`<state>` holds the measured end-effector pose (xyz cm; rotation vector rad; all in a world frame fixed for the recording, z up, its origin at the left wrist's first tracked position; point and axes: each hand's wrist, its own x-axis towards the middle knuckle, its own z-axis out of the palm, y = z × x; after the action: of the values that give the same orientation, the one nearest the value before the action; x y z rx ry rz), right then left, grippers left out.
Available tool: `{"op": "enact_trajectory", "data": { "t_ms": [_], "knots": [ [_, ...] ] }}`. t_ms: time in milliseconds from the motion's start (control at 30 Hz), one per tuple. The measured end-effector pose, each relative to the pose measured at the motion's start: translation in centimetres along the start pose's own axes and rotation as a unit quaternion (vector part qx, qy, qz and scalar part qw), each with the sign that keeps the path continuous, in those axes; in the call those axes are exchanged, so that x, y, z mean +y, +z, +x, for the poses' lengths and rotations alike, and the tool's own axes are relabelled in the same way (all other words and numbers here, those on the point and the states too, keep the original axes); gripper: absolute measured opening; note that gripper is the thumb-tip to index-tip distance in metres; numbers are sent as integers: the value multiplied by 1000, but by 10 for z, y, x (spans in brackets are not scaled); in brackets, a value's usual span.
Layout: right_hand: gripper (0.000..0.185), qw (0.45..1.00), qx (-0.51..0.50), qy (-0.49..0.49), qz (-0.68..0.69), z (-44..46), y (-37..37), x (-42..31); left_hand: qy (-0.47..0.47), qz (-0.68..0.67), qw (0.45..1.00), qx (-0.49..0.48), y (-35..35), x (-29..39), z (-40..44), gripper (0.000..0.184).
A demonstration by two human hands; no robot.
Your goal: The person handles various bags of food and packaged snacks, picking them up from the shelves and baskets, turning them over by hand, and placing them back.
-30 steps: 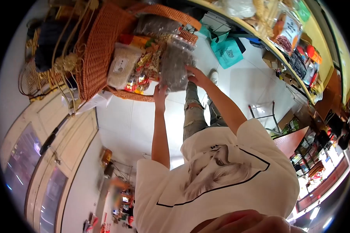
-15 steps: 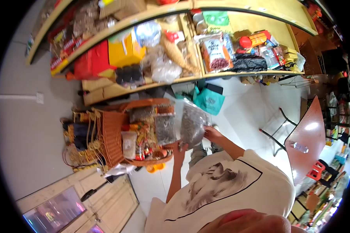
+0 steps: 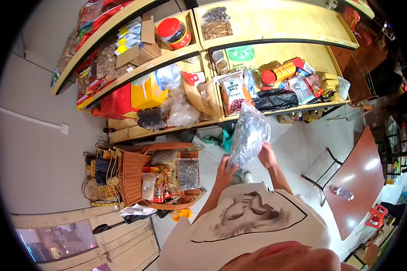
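Note:
A clear plastic bag (image 3: 249,134) with dark contents is held up in front of me, its top end near the shelf edge. My left hand (image 3: 226,166) grips its lower left corner, and my right hand (image 3: 267,156) holds its lower right side. Behind the bag's top lies a Cocoa Ball packet (image 3: 234,92) on the shelf. To the left, a wicker basket (image 3: 133,177) on the floor holds several packets, among them another clear bag of dark contents (image 3: 188,174) at its right end.
Wooden shelves (image 3: 276,108) with boxes, bags and a red-lidded jar (image 3: 173,33) run across the top. A reddish table (image 3: 355,180) with a bottle (image 3: 341,192) stands at the right. A red stool (image 3: 376,216) is beyond it. A door (image 3: 126,244) is lower left.
The bag has moved from above the basket, rightward and up towards the shelves, with both hands on it. The view has turned to show more of the shelves.

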<state>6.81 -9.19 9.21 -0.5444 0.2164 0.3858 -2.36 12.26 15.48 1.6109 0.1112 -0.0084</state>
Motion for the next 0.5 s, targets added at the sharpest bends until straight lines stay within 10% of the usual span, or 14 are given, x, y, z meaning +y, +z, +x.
{"op": "enact_trajectory", "data": {
  "t_ms": [500],
  "knots": [
    [51, 991, -4, -62, -120, 120, 102, -83, 55, -116, 991, -32, -21, 30, 143, 38]
  ]
}}
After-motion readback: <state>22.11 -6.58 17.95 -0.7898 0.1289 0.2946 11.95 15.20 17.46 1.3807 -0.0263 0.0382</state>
